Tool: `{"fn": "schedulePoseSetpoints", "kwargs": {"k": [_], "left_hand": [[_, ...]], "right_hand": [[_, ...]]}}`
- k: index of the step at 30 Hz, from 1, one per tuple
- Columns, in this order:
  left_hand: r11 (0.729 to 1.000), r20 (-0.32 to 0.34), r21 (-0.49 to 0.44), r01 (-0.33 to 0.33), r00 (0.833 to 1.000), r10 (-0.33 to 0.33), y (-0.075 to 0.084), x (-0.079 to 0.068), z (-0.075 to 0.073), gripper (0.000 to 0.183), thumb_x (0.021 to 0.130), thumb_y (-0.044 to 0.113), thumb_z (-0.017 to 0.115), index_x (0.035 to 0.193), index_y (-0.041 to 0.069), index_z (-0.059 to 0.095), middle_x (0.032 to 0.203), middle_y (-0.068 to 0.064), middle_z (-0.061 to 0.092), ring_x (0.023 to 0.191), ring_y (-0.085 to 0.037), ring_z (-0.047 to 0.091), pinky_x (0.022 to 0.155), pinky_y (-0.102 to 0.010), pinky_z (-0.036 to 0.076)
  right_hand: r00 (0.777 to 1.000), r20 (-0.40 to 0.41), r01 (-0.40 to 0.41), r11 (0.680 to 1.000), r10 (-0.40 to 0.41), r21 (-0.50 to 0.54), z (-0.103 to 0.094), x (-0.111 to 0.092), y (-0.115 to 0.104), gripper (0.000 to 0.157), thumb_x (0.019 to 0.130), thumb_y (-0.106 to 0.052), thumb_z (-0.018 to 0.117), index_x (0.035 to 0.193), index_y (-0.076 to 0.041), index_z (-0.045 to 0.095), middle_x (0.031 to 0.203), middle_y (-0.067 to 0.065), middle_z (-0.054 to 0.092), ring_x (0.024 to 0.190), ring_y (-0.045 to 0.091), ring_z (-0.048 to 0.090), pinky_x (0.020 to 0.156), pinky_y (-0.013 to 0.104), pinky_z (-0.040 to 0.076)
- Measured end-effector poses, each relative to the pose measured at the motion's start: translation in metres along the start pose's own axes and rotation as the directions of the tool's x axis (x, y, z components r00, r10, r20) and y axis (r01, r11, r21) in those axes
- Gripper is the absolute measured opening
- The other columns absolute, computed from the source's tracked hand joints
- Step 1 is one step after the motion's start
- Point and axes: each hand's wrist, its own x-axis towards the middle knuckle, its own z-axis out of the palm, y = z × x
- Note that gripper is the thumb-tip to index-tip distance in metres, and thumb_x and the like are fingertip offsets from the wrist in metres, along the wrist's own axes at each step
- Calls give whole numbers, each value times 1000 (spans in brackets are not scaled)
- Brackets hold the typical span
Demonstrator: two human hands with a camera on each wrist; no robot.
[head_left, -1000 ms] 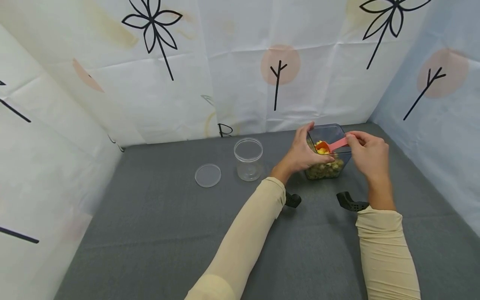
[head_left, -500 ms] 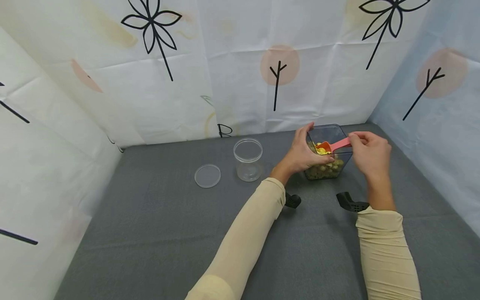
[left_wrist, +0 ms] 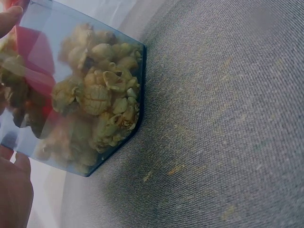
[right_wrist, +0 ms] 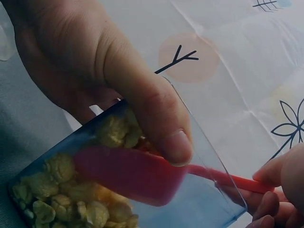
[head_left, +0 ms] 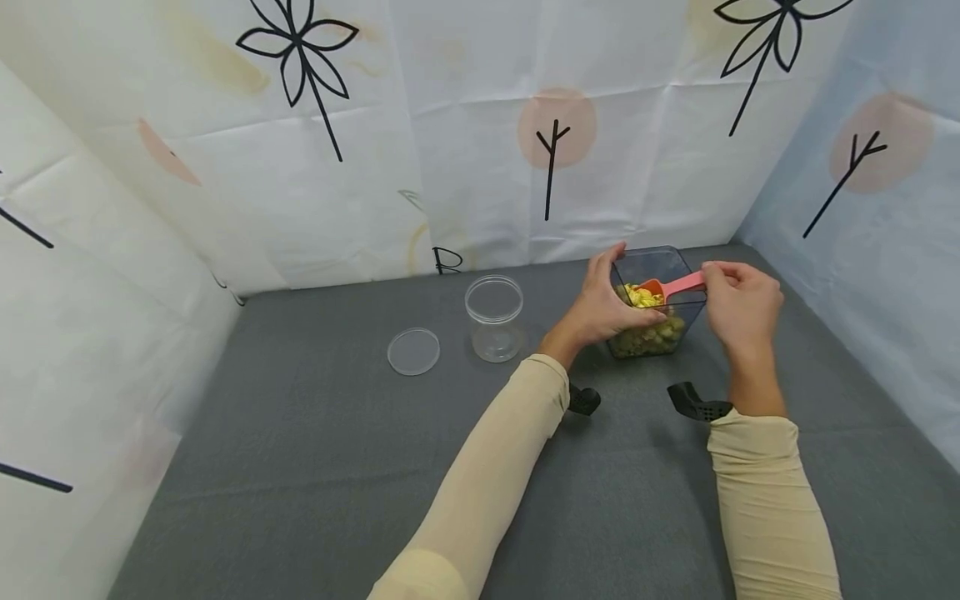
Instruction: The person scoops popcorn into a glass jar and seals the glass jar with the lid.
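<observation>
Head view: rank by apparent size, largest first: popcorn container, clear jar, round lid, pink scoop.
1. Popcorn container
2. Clear jar
3. Round lid and pink scoop, unranked: the scoop looks longer but narrower, and is partly hidden.

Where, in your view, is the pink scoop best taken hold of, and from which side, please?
Probably by the outer end of its handle, coming from the right: the handle reaches out past the right rim of the clear box, while the bowl sits inside with the popcorn. The right grip pinches it there.
</observation>
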Motion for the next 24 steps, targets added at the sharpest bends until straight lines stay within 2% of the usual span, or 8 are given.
{"fn": "schedulePoseSetpoints", "kwargs": {"k": [8,14,20,24], "left_hand": [[1000,-4,8,-5,1000,5,-1,1,-2,115,74,39,91,161,38,16,163,6,25,147,-12,34,118,-37,40],[1000,-7,16,-13,1000,14,-2,3,-1,115,74,39,91,162,36,16,163,4,26,149,-17,34,118,-37,40],[1000,-12,15,-10,1000,11,-3,3,-1,115,74,38,92,161,38,17,163,6,26,148,-13,34,118,-39,41],[1000,-6,12,-8,1000,8,-2,2,-1,115,74,37,92,161,37,17,163,7,25,148,-12,34,118,-39,40]], "right_hand": [[1000,16,14,1000,-14,-6,1,0,-1,47,102,-41,55,127,-5,71,60,-38,49,46,4,38,45,25,30],[996,-34,-78,986,83,146,2,2,-2,39,101,-35,60,122,-4,72,60,-31,56,46,2,39,44,22,30],[986,-40,-150,970,160,189,0,5,0,37,99,-35,63,122,-9,74,65,-24,58,54,5,40,49,23,31],[980,-56,-175,959,192,224,-2,8,3,31,98,-32,64,118,-12,76,71,-19,59,53,7,37,48,23,28]]}}
